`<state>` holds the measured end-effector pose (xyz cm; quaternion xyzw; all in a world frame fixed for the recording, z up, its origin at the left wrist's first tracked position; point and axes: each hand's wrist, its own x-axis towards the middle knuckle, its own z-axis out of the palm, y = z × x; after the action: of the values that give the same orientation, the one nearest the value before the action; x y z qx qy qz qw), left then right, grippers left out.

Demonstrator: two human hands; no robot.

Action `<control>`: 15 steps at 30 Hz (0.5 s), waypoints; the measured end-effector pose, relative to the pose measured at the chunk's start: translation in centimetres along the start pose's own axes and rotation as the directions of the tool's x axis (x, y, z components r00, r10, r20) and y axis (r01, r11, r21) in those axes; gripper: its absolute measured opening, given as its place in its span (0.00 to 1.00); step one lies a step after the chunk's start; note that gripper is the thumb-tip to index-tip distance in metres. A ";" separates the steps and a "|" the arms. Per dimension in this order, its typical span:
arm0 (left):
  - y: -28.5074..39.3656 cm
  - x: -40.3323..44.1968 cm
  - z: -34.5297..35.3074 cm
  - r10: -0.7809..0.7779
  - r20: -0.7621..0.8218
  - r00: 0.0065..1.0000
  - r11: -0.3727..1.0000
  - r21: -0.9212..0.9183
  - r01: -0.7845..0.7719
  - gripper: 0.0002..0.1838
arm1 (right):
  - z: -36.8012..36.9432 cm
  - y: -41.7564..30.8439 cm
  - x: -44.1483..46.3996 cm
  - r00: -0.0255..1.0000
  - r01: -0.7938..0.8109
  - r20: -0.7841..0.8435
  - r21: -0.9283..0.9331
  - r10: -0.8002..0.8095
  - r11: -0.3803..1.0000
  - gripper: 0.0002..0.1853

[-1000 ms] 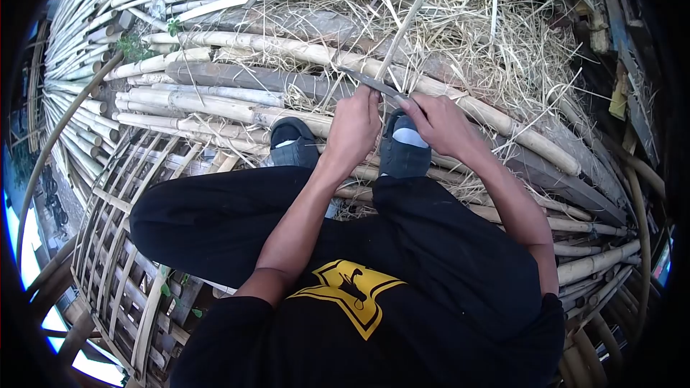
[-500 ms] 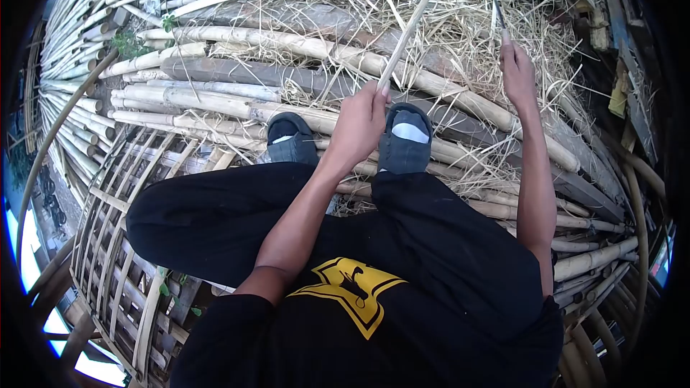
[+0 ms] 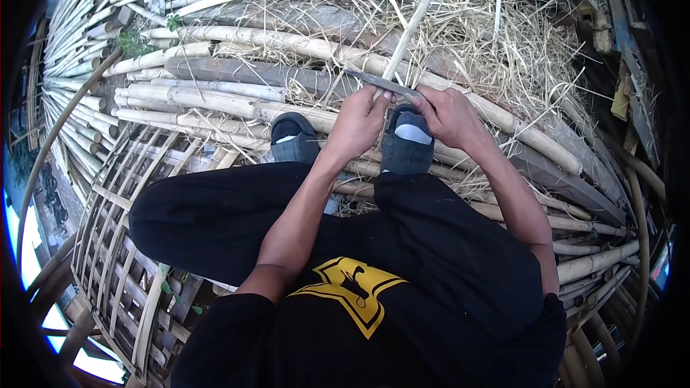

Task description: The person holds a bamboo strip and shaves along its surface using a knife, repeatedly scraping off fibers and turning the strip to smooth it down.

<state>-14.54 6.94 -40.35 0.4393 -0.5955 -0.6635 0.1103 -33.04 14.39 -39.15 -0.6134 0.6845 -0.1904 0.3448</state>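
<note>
A long pale bamboo strip (image 3: 417, 20) slants up and away from my left hand (image 3: 360, 121), whose thumb and fingers pinch its near end. My right hand (image 3: 450, 116) is closed around the handle end of a knife (image 3: 379, 82). The grey blade lies across the strip just beyond my left fingertips and points to the left. Both hands are close together above the sandal (image 3: 407, 151) on my right foot. The knife's handle is mostly hidden in my fingers.
Thin bamboo shavings (image 3: 496, 50) cover the ground ahead. Bamboo poles (image 3: 237, 37) lie across the front and fan out at the left. A woven bamboo lattice (image 3: 115, 230) stands at my left. A second sandal (image 3: 293, 140) is on my left foot.
My right hand has come down and left from the far right, bringing the knife across the bamboo strip by my left hand. My left hand has hardly moved.
</note>
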 end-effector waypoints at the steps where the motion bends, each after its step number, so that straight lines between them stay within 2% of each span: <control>1: 0.1 0.0 0.0 -0.002 0.001 1.000 1.000 -0.001 0.002 0.11 | -0.1 0.4 0.3 1.000 0.003 0.006 -0.055 -0.003 0.998 0.23; 3: 0.7 -0.2 0.0 -0.006 -0.059 0.998 0.990 0.141 0.014 0.12 | -0.2 1.2 0.8 1.000 0.005 0.013 -0.109 -0.003 0.994 0.23; 6: 1.7 -0.2 -0.1 -0.053 -0.059 0.997 0.989 0.139 0.061 0.13 | -0.7 2.6 1.8 0.997 0.018 -0.077 -0.178 -0.032 0.984 0.23; 8: 1.6 -0.6 0.1 -0.017 -0.055 0.998 0.986 0.163 0.026 0.13 | -1.7 4.2 2.2 0.987 -0.084 -0.150 -0.222 0.051 0.971 0.23; 9: 1.0 -0.6 0.4 0.034 -0.064 0.997 0.986 0.163 -0.023 0.13 | -1.9 5.0 2.2 0.978 -0.040 -0.206 -0.279 -0.018 0.960 0.23; 10: 1.2 -0.5 0.5 0.086 -0.075 0.993 0.984 0.162 -0.073 0.13 | -2.0 5.1 2.5 0.978 -0.039 -0.209 -0.280 -0.021 0.959 0.23; 12: 1.8 -0.2 0.6 0.057 -0.066 0.996 0.981 0.187 -0.044 0.13 | -2.5 5.4 2.6 0.986 -0.090 -0.162 -0.341 0.035 0.936 0.24; 13: 2.0 -0.4 0.7 0.021 -0.061 0.998 0.976 0.217 -0.008 0.12 | -2.3 6.1 2.8 0.983 -0.019 -0.176 -0.320 -0.040 0.947 0.26; 14: 2.0 -0.4 0.6 0.025 -0.062 0.998 0.976 0.219 -0.011 0.12 | -2.1 6.6 3.1 0.983 -0.017 -0.180 -0.319 -0.043 0.947 0.26; 15: 2.0 -0.1 0.6 0.082 -0.087 0.993 0.970 0.237 -0.059 0.13 | -2.1 7.1 3.6 0.981 -0.055 -0.192 -0.317 -0.008 0.947 0.26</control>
<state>-15.66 6.88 -38.63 0.4593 -0.6785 -0.5626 0.1099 -39.53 11.78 -43.41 -0.6319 0.7435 -0.1305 0.1754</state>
